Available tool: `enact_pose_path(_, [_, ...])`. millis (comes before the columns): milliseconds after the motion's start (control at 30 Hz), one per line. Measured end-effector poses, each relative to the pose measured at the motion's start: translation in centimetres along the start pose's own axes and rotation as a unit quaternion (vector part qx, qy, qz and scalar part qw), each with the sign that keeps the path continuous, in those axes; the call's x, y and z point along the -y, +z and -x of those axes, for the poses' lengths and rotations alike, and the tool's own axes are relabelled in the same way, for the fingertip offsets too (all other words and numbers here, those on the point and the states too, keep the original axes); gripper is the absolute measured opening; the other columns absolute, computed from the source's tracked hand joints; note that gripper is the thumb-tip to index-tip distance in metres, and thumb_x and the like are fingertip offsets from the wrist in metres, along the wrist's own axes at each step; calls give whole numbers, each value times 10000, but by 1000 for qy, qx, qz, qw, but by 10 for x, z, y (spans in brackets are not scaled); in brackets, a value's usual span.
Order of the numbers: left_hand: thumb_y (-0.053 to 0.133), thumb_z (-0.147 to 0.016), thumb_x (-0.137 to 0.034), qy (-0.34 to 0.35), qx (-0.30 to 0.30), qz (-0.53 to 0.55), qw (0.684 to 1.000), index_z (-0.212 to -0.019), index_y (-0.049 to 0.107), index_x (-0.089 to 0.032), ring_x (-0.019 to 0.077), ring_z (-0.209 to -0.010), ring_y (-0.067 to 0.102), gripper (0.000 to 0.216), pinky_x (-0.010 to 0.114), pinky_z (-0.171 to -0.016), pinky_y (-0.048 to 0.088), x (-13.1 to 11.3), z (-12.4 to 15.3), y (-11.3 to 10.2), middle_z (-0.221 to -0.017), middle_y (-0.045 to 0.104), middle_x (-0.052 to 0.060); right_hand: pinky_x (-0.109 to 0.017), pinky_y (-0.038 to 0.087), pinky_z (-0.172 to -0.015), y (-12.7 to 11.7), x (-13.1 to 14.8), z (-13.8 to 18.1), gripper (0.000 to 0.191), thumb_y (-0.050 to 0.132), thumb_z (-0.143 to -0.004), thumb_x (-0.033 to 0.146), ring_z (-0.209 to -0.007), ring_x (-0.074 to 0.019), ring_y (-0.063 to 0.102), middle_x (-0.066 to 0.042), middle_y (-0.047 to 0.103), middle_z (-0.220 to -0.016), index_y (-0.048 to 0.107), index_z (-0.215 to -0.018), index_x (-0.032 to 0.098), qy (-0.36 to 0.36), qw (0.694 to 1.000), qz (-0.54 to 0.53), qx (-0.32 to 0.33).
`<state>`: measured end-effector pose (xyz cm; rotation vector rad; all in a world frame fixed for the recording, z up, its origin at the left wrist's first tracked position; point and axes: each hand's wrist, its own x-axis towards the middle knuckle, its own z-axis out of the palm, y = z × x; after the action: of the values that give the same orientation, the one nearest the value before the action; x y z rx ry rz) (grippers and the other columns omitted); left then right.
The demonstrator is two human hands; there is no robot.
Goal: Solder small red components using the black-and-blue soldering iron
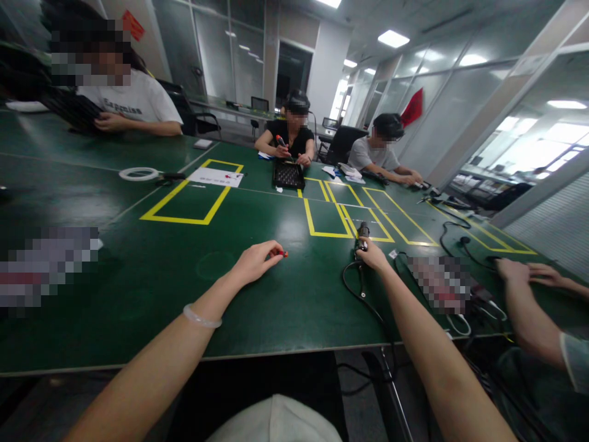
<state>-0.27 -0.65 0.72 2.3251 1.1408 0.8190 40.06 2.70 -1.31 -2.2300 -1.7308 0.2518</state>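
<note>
— What was the biggest thing in front of the person?

— A broad dark green counter point(138, 258), marked with yellow tape rectangles point(172, 220) running from eleven o'clock round to two o'clock.

— And what lay on it?

— At twelve o'clock, far across, a black gridded tray point(288, 175) sat in front of a co-worker. A white paper sheet point(216, 177) lay at eleven o'clock, on the far end of one rectangle. Beyond it, nearer ten o'clock, was a white plastic ring point(138, 174), flat on the counter.

— What about the person's own hands?

— The right hand point(372, 255) was at one o'clock, closed around the near end of a black cylinder-shaped power tool point(362, 233), which pointed away towards twelve. A thin black cable point(373, 312) looped from the tool back to the near edge of the counter.

— The left?

— The left hand point(257, 261) was at twelve o'clock, just above the counter, with thumb and forefinger pinched narrow on a small red piece point(284, 253). That piece was held off to the left of the tool, well apart from it.

— Anyone else nearby?

— A co-worker's hands point(529, 273) rested on the counter at three o'clock.
</note>
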Motion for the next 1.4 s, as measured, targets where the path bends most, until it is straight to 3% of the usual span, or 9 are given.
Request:
enact_pose_path(100, [497,-892,-389,1,-2,-5,1000,-1007,636,-216,185,-855,625,250,263,-722,455,-1,0,0,-954,677,37,-327,468,-805,6,27,16,517,545,-821,349,-986,-254,646,-102,665,-1161,519,-1326,240,-30,999,6,37])
enact_pose_path(333, [488,-896,-400,3,-10,-6,1000,-1016,629,-212,187,-851,625,264,266,-725,458,-1,0,-1,-954,676,45,-326,463,-756,17,99,68,446,521,-836,408,-922,-258,652,-66,685,-1085,548,-1265,291,-122,988,8,97])
enact_pose_path(600, [506,-894,-371,1,-34,-13,999,-1018,626,-207,187,-851,620,238,276,-745,457,-1,-1,-2,-978,677,38,-321,446,-716,41,178,121,428,569,-808,421,-853,-251,639,-49,675,-971,555,-1227,332,-263,956,-30,127])
enact_pose_path(767, [499,-902,-370,-1,-63,0,998,-1023,620,-209,186,-878,631,235,284,-791,466,-5,-1,-4,-979,678,33,-344,451,-688,61,216,139,437,531,-833,515,-778,-254,626,-76,649,-920,554,-1205,288,-291,950,-31,111])
enact_pose_path(900, [497,-904,-354,4,-84,2,996,-1030,608,-200,179,-879,632,227,281,-805,470,-5,-1,-6,-965,673,33,-315,437,-680,62,218,141,423,534,-839,569,-758,-222,611,-55,637,-884,574,-1143,277,-309,941,-80,114])
enact_pose_path(1067, [500,-902,-345,13,-95,-2,995,-1022,598,-202,179,-872,628,210,283,-790,471,-7,-1,-6,-967,663,33,-247,426,-629,61,193,129,302,486,-907,369,-597,-121,548,38,570,-689,549,-1174,242,-302,894,-289,164])
enact_pose_path(1233, [526,-888,-331,37,-71,-20,997,-996,604,-209,178,-859,615,180,281,-775,469,-8,-1,-1,-949,645,31,-202,408,-484,73,181,111,303,499,-868,458,-573,-96,552,4,606,-772,546,-1000,189,-147,805,-555,149])
enact_pose_path(1300, [540,-876,-314,44,-57,-19,997,-986,599,-211,175,-857,614,162,277,-772,469,-8,-1,3,-951,640,28,-204,427,-487,75,181,108,349,588,-809,482,-610,-107,580,-9,627,-800,539,-993,189,-136,768,-606,156])
enact_pose_path(1400, [550,-866,-297,51,-44,-12,998,-976,589,-210,175,-872,614,145,275,-775,468,-9,-1,6,-962,638,27,-210,449,-507,74,181,106,385,692,-728,458,-636,-116,599,1,626,-786,545,-963,190,-150,746,-632,151])
